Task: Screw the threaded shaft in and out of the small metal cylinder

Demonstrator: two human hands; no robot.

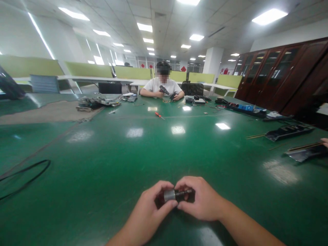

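Low over the near part of the green table, my two hands meet around a small cylindrical metal part [169,195]. It lies sideways, with a silver body on the left and a darker, ridged section ending in a thin tip on the right. My left hand [151,205] is closed around the silver end. My right hand [202,198] curls its thumb and fingers about the dark end. Both thumbs press from the near side. The far left end of the part is hidden in my left palm, and its exact kind cannot be made out.
A red screwdriver [159,115] lies mid-table. Across sits a person [153,85] holding a power drill [164,90]. Disassembled equipment [94,102] lies back left, a black cable loop [38,167] at left. Dark trays with rods [289,131] and another person's hand [325,140] are at right.
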